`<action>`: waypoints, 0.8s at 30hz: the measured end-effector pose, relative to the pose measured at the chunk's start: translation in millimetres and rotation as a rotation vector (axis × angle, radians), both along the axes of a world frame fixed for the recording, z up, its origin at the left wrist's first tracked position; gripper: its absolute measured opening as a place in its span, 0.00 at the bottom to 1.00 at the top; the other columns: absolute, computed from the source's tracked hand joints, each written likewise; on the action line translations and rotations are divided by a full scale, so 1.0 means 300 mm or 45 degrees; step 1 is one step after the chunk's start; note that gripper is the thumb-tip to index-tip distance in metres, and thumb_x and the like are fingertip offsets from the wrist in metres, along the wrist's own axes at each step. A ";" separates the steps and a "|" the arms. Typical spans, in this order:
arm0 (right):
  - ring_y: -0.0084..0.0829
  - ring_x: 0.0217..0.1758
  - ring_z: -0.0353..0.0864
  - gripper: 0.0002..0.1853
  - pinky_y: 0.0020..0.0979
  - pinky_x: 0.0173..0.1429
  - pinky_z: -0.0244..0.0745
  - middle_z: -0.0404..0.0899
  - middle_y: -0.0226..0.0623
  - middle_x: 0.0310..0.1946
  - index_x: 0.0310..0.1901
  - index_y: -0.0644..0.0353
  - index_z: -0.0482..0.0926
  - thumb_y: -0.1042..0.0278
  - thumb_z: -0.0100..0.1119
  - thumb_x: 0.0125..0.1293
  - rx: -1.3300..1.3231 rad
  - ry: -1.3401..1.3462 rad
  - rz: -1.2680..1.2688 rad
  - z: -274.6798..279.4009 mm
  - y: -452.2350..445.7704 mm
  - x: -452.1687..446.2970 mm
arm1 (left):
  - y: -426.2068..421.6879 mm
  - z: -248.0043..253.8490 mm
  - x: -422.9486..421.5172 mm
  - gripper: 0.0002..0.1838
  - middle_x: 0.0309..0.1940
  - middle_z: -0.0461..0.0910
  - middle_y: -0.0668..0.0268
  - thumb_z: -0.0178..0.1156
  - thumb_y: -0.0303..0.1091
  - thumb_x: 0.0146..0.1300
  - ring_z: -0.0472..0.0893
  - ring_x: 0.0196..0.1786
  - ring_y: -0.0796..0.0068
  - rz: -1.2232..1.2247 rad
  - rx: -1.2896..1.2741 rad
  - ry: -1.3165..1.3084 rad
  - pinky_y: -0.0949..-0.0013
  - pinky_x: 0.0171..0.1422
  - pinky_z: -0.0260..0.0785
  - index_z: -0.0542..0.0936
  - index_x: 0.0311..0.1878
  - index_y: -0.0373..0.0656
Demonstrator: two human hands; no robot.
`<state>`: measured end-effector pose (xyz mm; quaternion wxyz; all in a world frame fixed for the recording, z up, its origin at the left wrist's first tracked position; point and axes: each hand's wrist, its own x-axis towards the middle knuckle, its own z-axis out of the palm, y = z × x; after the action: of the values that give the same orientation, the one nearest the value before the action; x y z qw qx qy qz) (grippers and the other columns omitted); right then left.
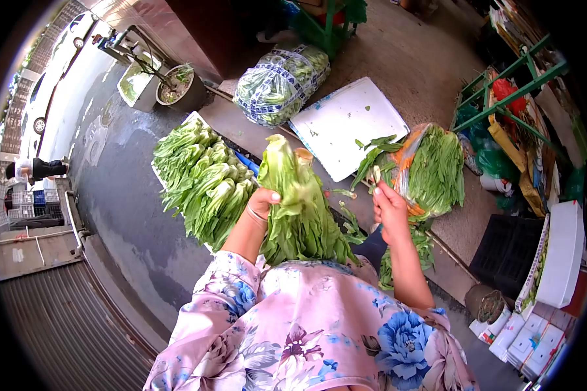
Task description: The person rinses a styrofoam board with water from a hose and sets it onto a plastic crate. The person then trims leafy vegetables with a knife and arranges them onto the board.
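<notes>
A leafy green vegetable (297, 208) is upright in front of my chest, its pale end at the top. Fingers wrapped round its left side, my left hand (264, 201) holds it. To the right, my right hand (390, 207) is closed in a pinch with a small pale-tipped piece (376, 174) between thumb and fingers; whether it is a leaf stem or a tool I cannot make out. More leafy vegetables (209, 173) lie in rows on a white tray at the left. Beyond my right hand is a plastic bag of long green leaves (434, 171).
A wrapped vegetable bundle (282, 83) stands ahead beside a white board (349, 124) with loose leaves. Potted plants (178, 85) are at the upper left. A green metal frame (509, 98), black crate (507, 247) and white boxes (535, 345) stand right. A person (36, 169) is far left.
</notes>
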<state>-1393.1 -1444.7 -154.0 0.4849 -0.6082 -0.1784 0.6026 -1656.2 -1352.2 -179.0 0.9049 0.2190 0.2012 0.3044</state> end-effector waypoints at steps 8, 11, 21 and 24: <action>0.13 0.22 0.56 0.28 0.16 0.24 0.51 0.60 0.20 0.21 0.63 0.61 0.55 0.72 0.50 0.62 0.355 0.253 0.474 0.157 0.068 -0.078 | -0.013 0.056 0.016 0.36 0.46 0.74 0.51 0.55 0.29 0.35 0.75 0.48 0.53 0.144 -0.253 -0.213 0.52 0.56 0.66 0.66 0.56 0.37; 0.11 0.26 0.59 0.30 0.15 0.28 0.56 0.64 0.22 0.25 0.63 0.66 0.55 0.70 0.54 0.61 0.484 0.368 0.586 0.194 0.100 -0.119 | -0.019 0.075 0.041 0.35 0.46 0.74 0.52 0.55 0.29 0.35 0.75 0.48 0.54 0.074 -0.265 -0.174 0.53 0.56 0.67 0.66 0.56 0.37; 0.18 0.48 0.70 0.23 0.21 0.53 0.65 0.74 0.35 0.47 0.57 0.69 0.64 0.71 0.53 0.61 0.662 0.018 0.689 0.197 0.142 -0.141 | -0.032 0.074 0.036 0.35 0.44 0.75 0.52 0.58 0.31 0.35 0.77 0.45 0.57 0.050 -0.232 -0.036 0.56 0.53 0.70 0.67 0.54 0.35; 0.19 0.51 0.69 0.20 0.21 0.56 0.63 0.74 0.36 0.48 0.55 0.68 0.68 0.72 0.52 0.61 0.638 -0.027 0.692 0.187 0.149 -0.133 | -0.028 0.071 0.045 0.37 0.44 0.75 0.52 0.59 0.34 0.34 0.77 0.45 0.57 0.039 -0.202 -0.027 0.57 0.52 0.71 0.67 0.55 0.35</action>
<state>-1433.1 -1399.9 -98.1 0.4393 -0.4073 -0.4803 0.6407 -1642.8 -1360.5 -157.7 0.9167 0.1404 0.2185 0.3036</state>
